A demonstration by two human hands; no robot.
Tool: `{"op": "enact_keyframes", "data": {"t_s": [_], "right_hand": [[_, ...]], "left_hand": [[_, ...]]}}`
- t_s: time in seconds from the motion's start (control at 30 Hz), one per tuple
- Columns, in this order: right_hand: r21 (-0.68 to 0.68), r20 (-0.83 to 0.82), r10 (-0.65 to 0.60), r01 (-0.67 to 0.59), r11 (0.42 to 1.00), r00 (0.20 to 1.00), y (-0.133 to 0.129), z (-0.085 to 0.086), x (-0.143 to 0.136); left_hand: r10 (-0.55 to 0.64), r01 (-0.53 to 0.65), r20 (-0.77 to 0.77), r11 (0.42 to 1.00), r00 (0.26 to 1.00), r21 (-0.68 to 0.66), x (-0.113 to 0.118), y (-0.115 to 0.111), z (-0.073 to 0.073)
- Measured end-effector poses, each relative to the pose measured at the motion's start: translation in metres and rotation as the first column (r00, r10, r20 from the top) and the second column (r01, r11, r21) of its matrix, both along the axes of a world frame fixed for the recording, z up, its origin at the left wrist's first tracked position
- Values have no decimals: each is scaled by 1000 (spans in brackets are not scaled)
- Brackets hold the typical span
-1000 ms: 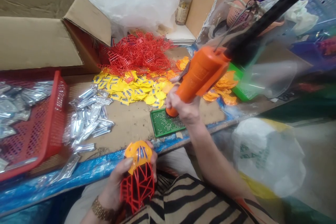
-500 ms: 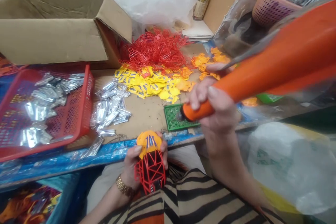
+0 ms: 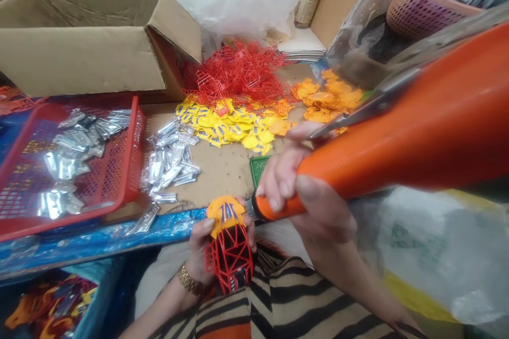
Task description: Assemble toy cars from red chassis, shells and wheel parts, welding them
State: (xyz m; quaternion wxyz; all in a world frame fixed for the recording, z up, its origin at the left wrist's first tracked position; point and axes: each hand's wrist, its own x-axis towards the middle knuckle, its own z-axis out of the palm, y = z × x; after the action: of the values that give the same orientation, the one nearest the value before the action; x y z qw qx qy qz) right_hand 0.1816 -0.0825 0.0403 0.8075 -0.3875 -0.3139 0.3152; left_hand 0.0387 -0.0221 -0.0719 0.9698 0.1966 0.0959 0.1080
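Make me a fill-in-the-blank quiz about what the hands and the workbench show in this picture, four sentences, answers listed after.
1. The right hand grips a big power screwdriver whose plastic body is ____.
2. The left hand holds a red wire-frame plastic piece topped by a cap coloured ____.
3. The shiny silver foil packets lie in a plastic mesh basket coloured ____.
4. The left wrist wears a ____ watch.

Missing words: orange; orange; red; gold
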Motion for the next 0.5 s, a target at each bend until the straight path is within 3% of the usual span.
{"op": "enact_keyframes", "data": {"t_s": [0.27, 0.5], "right_hand": [[-13, 13, 64, -64, 998, 998, -2, -12, 0], [-106, 204, 63, -42, 993, 977, -3, -23, 4]], "left_hand": [[-20, 20, -3, 1000, 1000, -11, -3, 1, -2], [3, -3, -8, 1000, 1000, -10, -4, -1, -5]]}}
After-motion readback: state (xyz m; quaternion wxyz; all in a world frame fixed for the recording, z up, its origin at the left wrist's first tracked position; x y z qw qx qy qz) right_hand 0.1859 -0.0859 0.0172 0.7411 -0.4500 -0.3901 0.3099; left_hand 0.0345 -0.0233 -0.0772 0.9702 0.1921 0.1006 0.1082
